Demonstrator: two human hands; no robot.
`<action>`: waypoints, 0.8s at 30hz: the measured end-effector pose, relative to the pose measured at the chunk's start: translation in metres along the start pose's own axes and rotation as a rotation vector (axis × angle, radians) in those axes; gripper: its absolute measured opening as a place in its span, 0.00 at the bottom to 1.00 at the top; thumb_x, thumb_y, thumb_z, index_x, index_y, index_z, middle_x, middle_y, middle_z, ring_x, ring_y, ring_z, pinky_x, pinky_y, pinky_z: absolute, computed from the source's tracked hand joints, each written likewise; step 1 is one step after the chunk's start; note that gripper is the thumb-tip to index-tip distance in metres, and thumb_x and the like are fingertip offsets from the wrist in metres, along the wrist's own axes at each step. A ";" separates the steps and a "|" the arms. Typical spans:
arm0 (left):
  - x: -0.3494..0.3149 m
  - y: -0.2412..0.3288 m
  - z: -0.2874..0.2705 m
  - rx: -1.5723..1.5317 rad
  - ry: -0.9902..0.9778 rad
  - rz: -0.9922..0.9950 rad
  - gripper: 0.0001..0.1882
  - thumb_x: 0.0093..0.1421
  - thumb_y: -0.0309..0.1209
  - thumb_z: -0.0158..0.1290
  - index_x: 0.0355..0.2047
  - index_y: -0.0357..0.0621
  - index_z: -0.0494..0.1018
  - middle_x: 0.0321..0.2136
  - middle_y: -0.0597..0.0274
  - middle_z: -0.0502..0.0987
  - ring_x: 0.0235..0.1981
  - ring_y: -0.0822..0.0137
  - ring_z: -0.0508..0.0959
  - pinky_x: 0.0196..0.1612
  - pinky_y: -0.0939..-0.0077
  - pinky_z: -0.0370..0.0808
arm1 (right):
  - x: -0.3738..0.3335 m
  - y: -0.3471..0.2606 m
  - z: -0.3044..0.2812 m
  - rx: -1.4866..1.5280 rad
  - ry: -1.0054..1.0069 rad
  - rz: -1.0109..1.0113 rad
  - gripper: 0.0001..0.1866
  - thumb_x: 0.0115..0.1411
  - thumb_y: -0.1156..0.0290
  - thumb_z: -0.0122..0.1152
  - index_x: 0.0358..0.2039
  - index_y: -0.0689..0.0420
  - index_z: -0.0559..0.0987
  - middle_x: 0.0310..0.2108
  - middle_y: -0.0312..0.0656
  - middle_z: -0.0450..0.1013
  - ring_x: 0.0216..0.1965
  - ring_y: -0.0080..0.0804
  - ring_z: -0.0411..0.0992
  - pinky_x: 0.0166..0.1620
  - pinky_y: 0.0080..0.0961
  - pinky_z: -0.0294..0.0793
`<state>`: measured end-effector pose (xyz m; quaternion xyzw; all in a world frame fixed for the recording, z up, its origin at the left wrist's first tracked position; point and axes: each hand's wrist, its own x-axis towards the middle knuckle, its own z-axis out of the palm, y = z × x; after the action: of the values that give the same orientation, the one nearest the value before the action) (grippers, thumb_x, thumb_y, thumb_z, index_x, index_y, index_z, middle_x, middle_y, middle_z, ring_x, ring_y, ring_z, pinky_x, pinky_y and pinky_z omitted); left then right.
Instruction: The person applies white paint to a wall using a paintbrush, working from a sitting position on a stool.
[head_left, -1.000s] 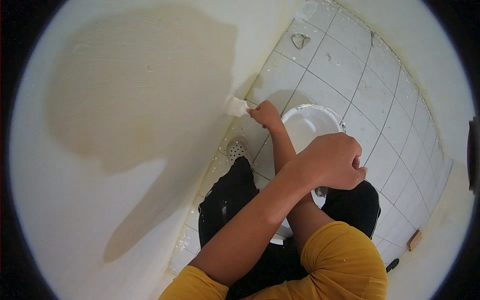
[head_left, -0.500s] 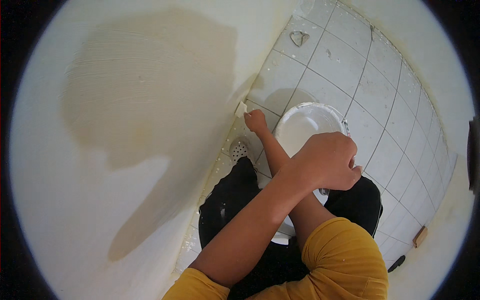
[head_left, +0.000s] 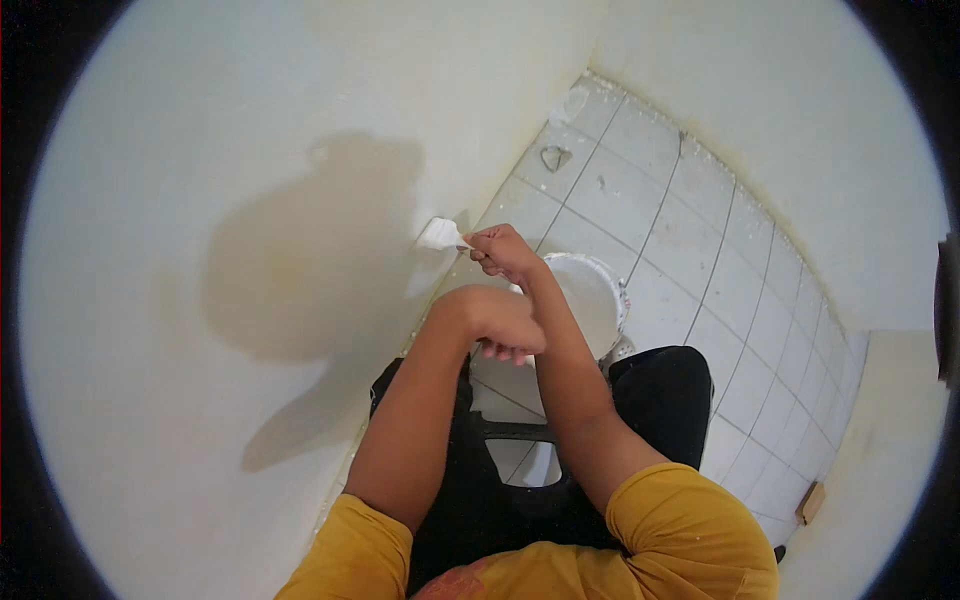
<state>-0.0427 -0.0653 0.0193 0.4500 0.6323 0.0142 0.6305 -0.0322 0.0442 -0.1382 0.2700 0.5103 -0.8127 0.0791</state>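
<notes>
My right hand [head_left: 503, 250] grips the narrow end of a putty knife [head_left: 441, 235], whose wide blade is coated in white. The blade lies at the foot of the pale wall [head_left: 330, 90] on the left; whether it touches cannot be told. Just nearer to me, my left hand [head_left: 508, 322] hangs over the right forearm with its fingers curled, slightly blurred, and no tool showing in it. Beyond the right wrist stands a white bucket [head_left: 618, 290] with off-white paste inside, partly hidden by my forearm.
White floor tiles [head_left: 660, 300] with white specks spread to the right. A bent wire loop [head_left: 555, 157] lies farther off, and a brown block [head_left: 811, 503] by the right wall [head_left: 840, 200]. My dark-trousered knees flank a black frame [head_left: 510, 430] with an opening in it.
My left hand has swung left from above the bucket to over my right forearm. The right hand has turned and brought the putty knife up and left against the wall side. The view has shifted.
</notes>
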 end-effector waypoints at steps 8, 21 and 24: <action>-0.011 -0.044 0.047 -0.087 0.126 -0.146 0.15 0.49 0.39 0.50 0.23 0.40 0.79 0.17 0.60 0.76 0.16 0.65 0.74 0.23 0.69 0.71 | -0.105 -0.142 0.068 -0.006 -0.133 -0.361 0.13 0.62 0.68 0.57 0.30 0.67 0.77 0.16 0.30 0.63 0.12 0.14 0.49 0.15 0.18 0.45; -0.030 0.003 0.141 -0.003 0.628 0.061 0.19 0.52 0.38 0.47 0.27 0.31 0.78 0.32 0.41 0.79 0.34 0.47 0.80 0.40 0.60 0.75 | -0.134 -0.173 0.121 -0.054 0.000 -0.526 0.22 0.64 0.53 0.57 0.38 0.63 0.77 0.14 0.26 0.54 0.12 0.14 0.45 0.16 0.18 0.44; -0.010 -0.021 0.139 -0.019 0.550 0.075 0.19 0.56 0.41 0.48 0.31 0.34 0.76 0.30 0.42 0.79 0.33 0.45 0.78 0.39 0.56 0.72 | -0.114 -0.136 0.101 -0.104 -0.068 -0.314 0.26 0.65 0.48 0.53 0.42 0.64 0.75 0.14 0.27 0.55 0.11 0.15 0.46 0.16 0.18 0.44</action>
<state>0.0565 -0.1603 -0.0140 0.4463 0.7625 0.1652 0.4383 -0.0273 0.0024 0.0616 0.1547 0.5846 -0.7962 -0.0178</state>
